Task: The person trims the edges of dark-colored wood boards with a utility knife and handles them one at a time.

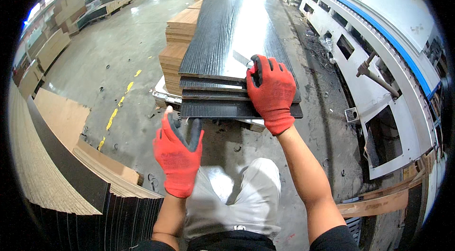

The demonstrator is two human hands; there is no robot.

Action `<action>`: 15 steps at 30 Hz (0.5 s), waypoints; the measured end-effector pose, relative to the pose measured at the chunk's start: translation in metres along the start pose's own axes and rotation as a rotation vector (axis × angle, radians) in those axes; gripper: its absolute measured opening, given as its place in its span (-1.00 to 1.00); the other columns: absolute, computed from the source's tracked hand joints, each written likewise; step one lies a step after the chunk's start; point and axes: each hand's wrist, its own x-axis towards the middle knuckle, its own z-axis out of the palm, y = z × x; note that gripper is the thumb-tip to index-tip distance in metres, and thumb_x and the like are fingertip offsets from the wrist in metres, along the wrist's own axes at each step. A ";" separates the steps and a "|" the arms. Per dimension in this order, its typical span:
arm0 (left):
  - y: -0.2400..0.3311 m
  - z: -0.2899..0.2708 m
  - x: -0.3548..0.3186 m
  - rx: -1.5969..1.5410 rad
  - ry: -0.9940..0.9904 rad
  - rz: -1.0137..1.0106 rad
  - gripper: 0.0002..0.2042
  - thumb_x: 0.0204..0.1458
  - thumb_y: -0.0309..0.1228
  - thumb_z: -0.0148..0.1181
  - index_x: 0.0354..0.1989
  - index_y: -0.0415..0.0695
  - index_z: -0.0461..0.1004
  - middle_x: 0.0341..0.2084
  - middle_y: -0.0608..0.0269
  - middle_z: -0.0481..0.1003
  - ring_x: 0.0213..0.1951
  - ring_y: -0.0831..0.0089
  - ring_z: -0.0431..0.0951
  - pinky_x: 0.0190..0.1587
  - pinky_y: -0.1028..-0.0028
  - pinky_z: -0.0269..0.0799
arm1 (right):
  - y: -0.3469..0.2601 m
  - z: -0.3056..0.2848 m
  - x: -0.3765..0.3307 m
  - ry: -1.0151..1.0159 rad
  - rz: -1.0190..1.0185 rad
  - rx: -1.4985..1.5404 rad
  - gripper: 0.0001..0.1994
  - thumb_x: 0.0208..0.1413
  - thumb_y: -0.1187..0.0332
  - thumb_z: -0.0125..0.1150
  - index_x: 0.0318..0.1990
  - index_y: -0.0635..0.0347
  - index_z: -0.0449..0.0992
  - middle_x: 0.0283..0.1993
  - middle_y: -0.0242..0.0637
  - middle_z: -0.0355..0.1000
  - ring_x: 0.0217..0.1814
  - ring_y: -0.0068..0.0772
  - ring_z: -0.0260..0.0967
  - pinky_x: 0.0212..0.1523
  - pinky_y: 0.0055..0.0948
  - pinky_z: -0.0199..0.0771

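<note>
Right hand (271,93), red-gloved, lies flat, fingers spread, on the near end of the dark panel stack (227,37). Left hand (177,154) hangs open, empty, below it. Brown boards (182,28) alongside, white machine (379,37) right, leaning panels (71,175) left.

I see a stack of long dark boards (227,28) with a ribbed grain, lying flat and running straight away from me, the top face glossy under the light. Their near ends (213,95) are staggered, the lower boards (208,109) jutting out closest. My right hand (271,91) rests on the near right corner; my left hand (176,155) hovers open short of them.
</note>
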 end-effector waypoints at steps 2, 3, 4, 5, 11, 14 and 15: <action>0.003 -0.002 0.005 0.035 -0.132 -0.028 -0.13 -0.03 -0.26 0.44 0.44 -0.26 0.13 -0.29 0.09 0.49 -0.30 0.10 0.50 -0.17 0.18 0.36 | 0.001 0.002 -0.002 -0.004 0.000 0.006 -0.74 0.10 0.24 0.28 -0.06 0.01 0.55 -0.24 -0.29 0.49 -0.19 -0.15 0.48 -0.18 -0.19 0.46; 0.004 -0.003 0.006 0.052 -0.198 -0.042 -0.12 -0.04 -0.27 0.44 0.45 -0.28 0.12 -0.27 0.07 0.50 -0.28 0.10 0.50 -0.16 0.18 0.36 | 0.003 0.003 -0.003 -0.008 -0.001 0.004 -0.73 0.10 0.21 0.28 -0.05 0.01 0.55 -0.23 -0.29 0.49 -0.19 -0.16 0.48 -0.18 -0.19 0.46; 0.003 -0.002 0.006 0.041 -0.182 -0.019 -0.13 -0.05 -0.29 0.43 0.44 -0.29 0.13 -0.29 0.08 0.50 -0.29 0.10 0.50 -0.18 0.17 0.36 | 0.003 0.004 -0.002 -0.009 -0.003 0.006 -0.72 0.11 0.18 0.28 -0.05 0.01 0.55 -0.21 -0.30 0.49 -0.19 -0.18 0.48 -0.18 -0.19 0.46; 0.000 0.000 0.005 0.028 -0.165 0.004 -0.13 -0.05 -0.31 0.42 0.44 -0.30 0.14 -0.31 0.08 0.49 -0.31 0.10 0.50 -0.20 0.17 0.36 | 0.003 0.004 -0.003 -0.011 0.001 0.006 -0.72 0.11 0.18 0.27 -0.05 0.02 0.55 -0.21 -0.30 0.49 -0.19 -0.18 0.48 -0.18 -0.19 0.46; -0.007 0.005 0.004 0.066 -0.145 0.132 -0.14 -0.10 -0.44 0.38 0.46 -0.28 0.14 -0.42 0.15 0.47 -0.41 0.15 0.48 -0.30 0.21 0.35 | 0.002 0.003 -0.002 0.003 0.013 0.011 -0.74 0.11 0.24 0.27 -0.05 0.01 0.57 -0.23 -0.30 0.49 -0.21 -0.17 0.47 -0.19 -0.22 0.45; -0.018 0.001 0.011 -0.036 -0.193 0.158 -0.13 -0.12 -0.51 0.36 0.47 -0.25 0.14 -0.45 0.17 0.48 -0.47 0.17 0.47 -0.35 0.25 0.37 | 0.001 0.003 -0.002 0.002 0.018 0.001 -0.74 0.10 0.23 0.27 -0.06 0.00 0.56 -0.24 -0.32 0.49 -0.22 -0.19 0.47 -0.20 -0.22 0.45; -0.023 -0.001 0.014 -0.072 -0.210 0.174 -0.12 -0.13 -0.53 0.35 0.48 -0.24 0.14 -0.46 0.18 0.49 -0.48 0.17 0.47 -0.36 0.26 0.37 | 0.001 0.003 -0.002 0.000 0.024 0.002 -0.74 0.10 0.23 0.27 -0.07 0.01 0.56 -0.24 -0.32 0.49 -0.22 -0.19 0.47 -0.21 -0.22 0.45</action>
